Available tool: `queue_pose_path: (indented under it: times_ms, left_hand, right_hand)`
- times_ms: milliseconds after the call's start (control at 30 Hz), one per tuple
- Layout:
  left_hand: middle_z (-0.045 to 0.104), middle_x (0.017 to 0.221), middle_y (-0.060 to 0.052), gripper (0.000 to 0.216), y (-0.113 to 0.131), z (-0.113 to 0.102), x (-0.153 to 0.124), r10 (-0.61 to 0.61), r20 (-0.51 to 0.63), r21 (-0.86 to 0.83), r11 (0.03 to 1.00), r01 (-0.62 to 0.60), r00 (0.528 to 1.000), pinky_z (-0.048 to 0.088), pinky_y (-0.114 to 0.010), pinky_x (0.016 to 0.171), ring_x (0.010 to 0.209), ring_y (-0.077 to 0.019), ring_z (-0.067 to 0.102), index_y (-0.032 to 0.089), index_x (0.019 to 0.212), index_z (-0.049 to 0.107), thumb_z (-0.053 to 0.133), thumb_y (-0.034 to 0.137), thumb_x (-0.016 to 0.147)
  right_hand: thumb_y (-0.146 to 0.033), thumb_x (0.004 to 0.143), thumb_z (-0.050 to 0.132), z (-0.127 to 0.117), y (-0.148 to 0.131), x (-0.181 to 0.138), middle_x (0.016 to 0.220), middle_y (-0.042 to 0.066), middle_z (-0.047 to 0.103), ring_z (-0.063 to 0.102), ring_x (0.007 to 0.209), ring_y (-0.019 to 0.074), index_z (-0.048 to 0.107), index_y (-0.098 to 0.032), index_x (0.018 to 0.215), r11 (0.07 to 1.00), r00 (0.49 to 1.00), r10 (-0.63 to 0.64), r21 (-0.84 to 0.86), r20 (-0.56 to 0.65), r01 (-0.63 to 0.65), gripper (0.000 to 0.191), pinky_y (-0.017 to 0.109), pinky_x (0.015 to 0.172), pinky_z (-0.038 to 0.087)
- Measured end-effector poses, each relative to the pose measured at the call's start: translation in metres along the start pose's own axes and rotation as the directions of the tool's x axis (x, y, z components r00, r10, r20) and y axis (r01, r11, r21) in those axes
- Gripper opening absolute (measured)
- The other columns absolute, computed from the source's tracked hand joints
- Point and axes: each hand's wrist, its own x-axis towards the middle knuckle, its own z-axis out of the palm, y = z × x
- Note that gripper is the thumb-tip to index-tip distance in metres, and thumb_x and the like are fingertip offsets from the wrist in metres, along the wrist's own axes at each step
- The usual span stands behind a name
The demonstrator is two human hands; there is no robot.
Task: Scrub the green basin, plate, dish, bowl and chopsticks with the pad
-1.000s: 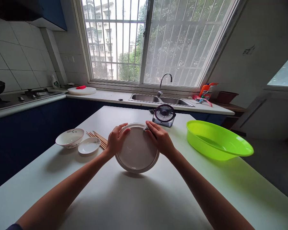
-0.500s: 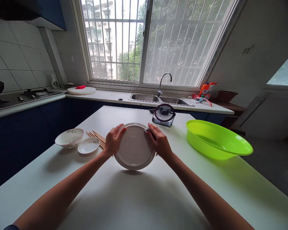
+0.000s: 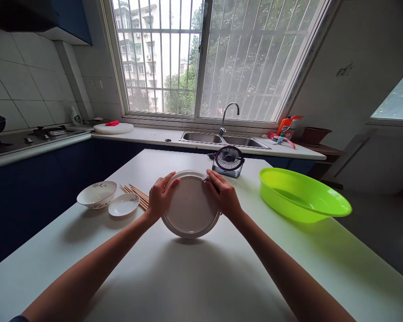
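I see the left hand [image 3: 160, 197] clasping the left rim of the pale plate [image 3: 190, 208] — thumb on the camera-side face; right hand [image 3: 226, 197], fingers closed on a grey wad [image 3: 206, 178] at the upper right rim; plate tilted steeply over the white table [image 3: 188, 286], contact below unclear to me; chopsticks [image 3: 139, 195] near left hand; green basin [image 3: 284, 207] farther right

A dark fan [image 3: 228, 159] stands before a steel sink [image 3: 202, 137] below a barred window [image 3: 245, 62].
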Motion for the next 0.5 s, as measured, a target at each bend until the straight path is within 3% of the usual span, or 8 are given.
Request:
queue_pose_path:
  times_ms: [333,500]
  left_hand:
    - [0.073,0.115,-0.010,0.050,-0.014,-0.002,-0.001,-0.098,0.001,-0.059,0.993,0.098,0.995,0.050,-0.041,0.095,0.108,-0.0284,0.066,0.020,0.119,0.070,0.055,0.057,0.090]
    - [0.070,0.123,-0.009,0.048,-0.014,-0.002,-0.002,-0.121,-0.025,-0.065,0.991,0.119,0.992,0.048,-0.041,0.099,0.117,-0.0287,0.063,0.021,0.118,0.069,0.055,0.056,0.089]
  right_hand:
    - [-0.045,0.097,0.051,0.019,-0.001,-0.028,0.137,0.014,0.059,0.056,0.127,0.0289,0.061,-0.020,0.133,0.982,0.980,0.174,0.096,-0.096,-0.165,0.045,0.048,0.109,0.045]
    - [-0.043,0.094,0.057,0.020,0.002,-0.026,0.135,0.013,0.061,0.057,0.125,0.0287,0.062,-0.022,0.132,0.976,0.981,0.174,0.149,-0.089,-0.159,0.044,0.048,0.109,0.045]
